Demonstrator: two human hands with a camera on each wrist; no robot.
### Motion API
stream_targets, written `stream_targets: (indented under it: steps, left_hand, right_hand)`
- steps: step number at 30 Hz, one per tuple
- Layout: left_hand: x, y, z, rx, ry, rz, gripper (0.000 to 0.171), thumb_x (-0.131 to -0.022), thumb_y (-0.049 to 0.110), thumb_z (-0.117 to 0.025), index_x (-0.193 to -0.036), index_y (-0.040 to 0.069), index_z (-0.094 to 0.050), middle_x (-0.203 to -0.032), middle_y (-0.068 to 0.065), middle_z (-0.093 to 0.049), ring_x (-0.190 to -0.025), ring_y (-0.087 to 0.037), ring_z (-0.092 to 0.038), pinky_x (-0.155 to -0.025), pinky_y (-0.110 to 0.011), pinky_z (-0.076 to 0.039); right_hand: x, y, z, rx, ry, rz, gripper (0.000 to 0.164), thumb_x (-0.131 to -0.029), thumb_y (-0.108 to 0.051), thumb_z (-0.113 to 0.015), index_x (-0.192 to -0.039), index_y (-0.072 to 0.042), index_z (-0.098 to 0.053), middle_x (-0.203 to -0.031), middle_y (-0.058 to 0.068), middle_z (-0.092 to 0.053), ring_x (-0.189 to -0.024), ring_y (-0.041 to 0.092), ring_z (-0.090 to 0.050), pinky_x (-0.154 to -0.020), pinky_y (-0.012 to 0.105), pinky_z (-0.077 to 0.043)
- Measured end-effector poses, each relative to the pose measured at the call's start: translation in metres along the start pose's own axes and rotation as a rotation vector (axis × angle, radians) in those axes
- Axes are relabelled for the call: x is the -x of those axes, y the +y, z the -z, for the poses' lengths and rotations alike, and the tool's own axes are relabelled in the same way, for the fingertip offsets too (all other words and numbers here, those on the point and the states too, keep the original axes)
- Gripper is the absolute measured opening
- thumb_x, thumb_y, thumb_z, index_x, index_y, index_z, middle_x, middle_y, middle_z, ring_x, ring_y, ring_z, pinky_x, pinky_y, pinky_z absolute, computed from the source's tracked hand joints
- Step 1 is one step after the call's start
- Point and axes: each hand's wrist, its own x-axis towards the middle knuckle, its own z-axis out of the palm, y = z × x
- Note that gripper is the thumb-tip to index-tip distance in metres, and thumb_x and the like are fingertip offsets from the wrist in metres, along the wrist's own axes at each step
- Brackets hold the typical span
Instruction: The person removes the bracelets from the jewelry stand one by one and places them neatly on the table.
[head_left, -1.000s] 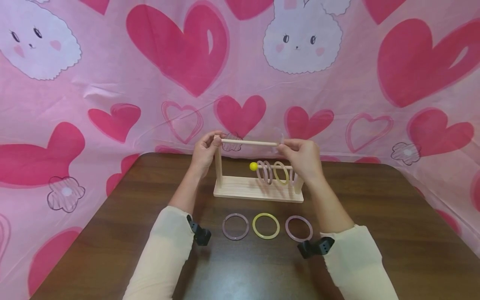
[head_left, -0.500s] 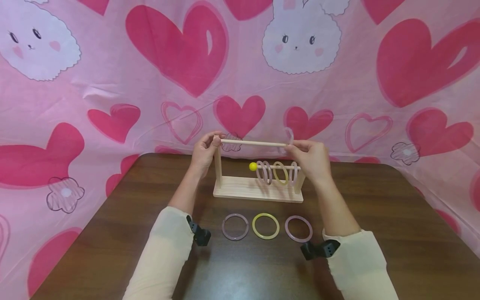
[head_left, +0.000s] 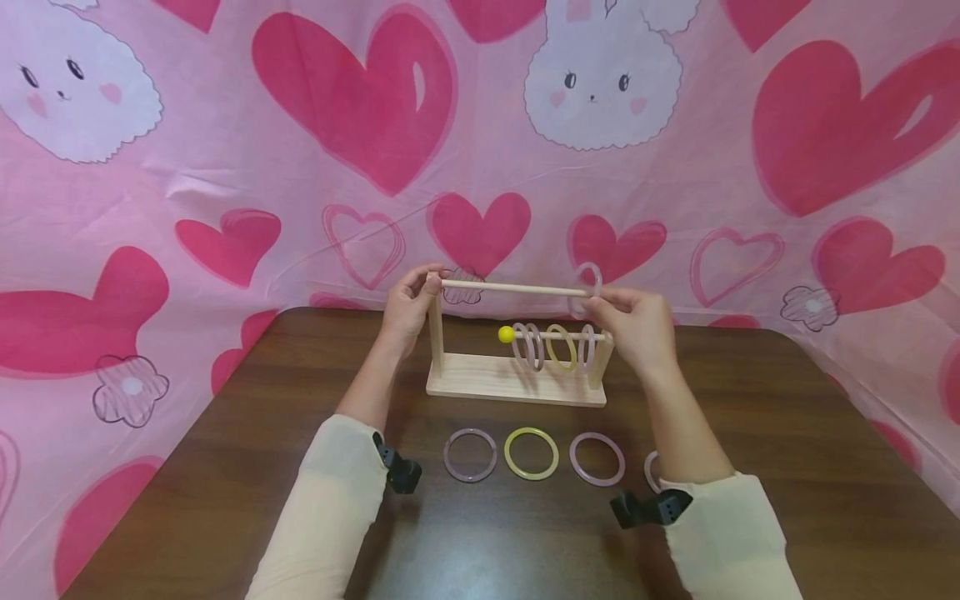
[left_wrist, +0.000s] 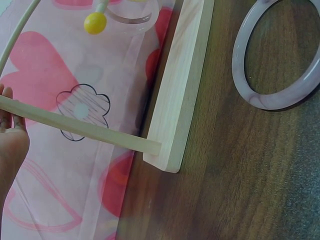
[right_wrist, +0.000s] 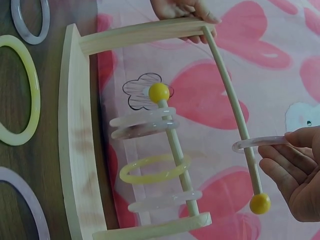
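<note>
My left hand [head_left: 407, 307] grips the top of the taller left post [head_left: 437, 329] of a wooden bangle rack [head_left: 480, 379]. From that post an upper rod [head_left: 510, 288] runs right, tipped with a yellow ball [right_wrist: 259, 203] in the right wrist view. My right hand [head_left: 637, 332] pinches a pale lavender bangle [right_wrist: 272, 139] between thumb and fingers. This bangle is around the upper rod, close to the ball end. Below, a lower rod [right_wrist: 176, 150] on the short right post carries several bangles, among them a yellow bangle [right_wrist: 131, 176].
On the brown table [head_left: 300, 467], in front of the rack, lie a purplish bangle [head_left: 446, 455], a yellow bangle [head_left: 507, 455] and a lavender bangle [head_left: 573, 455]. Another pale bangle [head_left: 649, 472] is partly hidden by the right forearm. A pink heart-patterned cloth [head_left: 315, 167] hangs behind.
My right hand has moved right along the upper rod with the bangle, toward the ball end. A further bangle on the table has come into sight beside the right forearm. My left hand stays put.
</note>
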Motion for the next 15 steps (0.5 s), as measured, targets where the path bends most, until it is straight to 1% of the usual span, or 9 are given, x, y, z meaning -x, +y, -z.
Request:
stream_targets:
  steps: [4,7,9,11,13,15]
  left_hand:
    - [0.0002,-0.0006,0.0006,-0.004,-0.007,0.003,0.064,-0.076,0.035,-0.062,-0.116,-0.013,-0.05,-0.114,-0.033,-0.052,-0.093,-0.007,-0.056,-0.09,-0.028,-0.042]
    - [0.0004,-0.0006,0.0008,0.0,-0.005,0.004,0.065,-0.075,0.036,-0.062,-0.116,-0.013,-0.05,-0.113,-0.033,-0.053,-0.093,-0.007,-0.056,-0.09,-0.028,-0.042]
    - [0.0006,-0.0001,0.0009,0.006,-0.003,0.003,0.064,-0.075,0.036,-0.062,-0.116,-0.013,-0.051,-0.112,-0.031,-0.054,-0.093,-0.008,-0.056,-0.09,-0.028,-0.042]
    - [0.0007,-0.0001,0.0008,0.012,0.0,0.0,0.064,-0.074,0.035,-0.063,-0.115,-0.012,-0.051,-0.109,-0.027,-0.058,-0.092,-0.008,-0.056,-0.089,-0.028,-0.042]
    - [0.0007,-0.0001,0.0009,0.014,-0.001,-0.001,0.063,-0.075,0.035,-0.063,-0.115,-0.012,-0.051,-0.105,-0.02,-0.062,-0.092,-0.008,-0.056,-0.088,-0.027,-0.042]
    - [0.0004,-0.0004,0.0008,0.016,-0.001,-0.003,0.062,-0.075,0.034,-0.063,-0.115,-0.013,-0.051,-0.1,-0.01,-0.065,-0.092,-0.007,-0.056,-0.087,-0.026,-0.042]
  right_hand:
    - [0.0013,0.0036,0.0032,0.011,0.003,-0.006,0.03,-0.085,-0.02,-0.066,-0.105,0.003,-0.068,-0.095,0.017,-0.068,-0.069,-0.004,-0.058,-0.06,0.011,-0.046]
    - [0.0024,0.0056,0.005,0.01,0.002,-0.021,0.033,-0.085,-0.02,-0.066,-0.106,0.006,-0.066,-0.094,0.019,-0.067,-0.073,0.004,-0.062,-0.061,0.011,-0.047]
    - [0.003,0.0068,0.006,0.0,0.0,-0.036,0.034,-0.086,-0.019,-0.066,-0.107,0.007,-0.065,-0.093,0.02,-0.067,-0.079,0.011,-0.064,-0.063,0.011,-0.047]
    - [0.0041,0.008,0.0076,0.004,0.002,-0.045,0.034,-0.086,-0.019,-0.065,-0.108,0.006,-0.065,-0.096,0.019,-0.067,-0.085,0.013,-0.063,-0.064,0.01,-0.046]
    - [0.0051,0.0095,0.009,-0.011,0.003,-0.053,0.034,-0.086,-0.018,-0.065,-0.109,0.006,-0.064,-0.098,0.019,-0.066,-0.085,0.01,-0.063,-0.065,0.01,-0.046]
    - [0.006,0.0111,0.0103,-0.03,0.001,-0.054,0.034,-0.087,-0.017,-0.064,-0.11,0.007,-0.063,-0.099,0.02,-0.065,-0.079,0.002,-0.062,-0.065,0.01,-0.046]
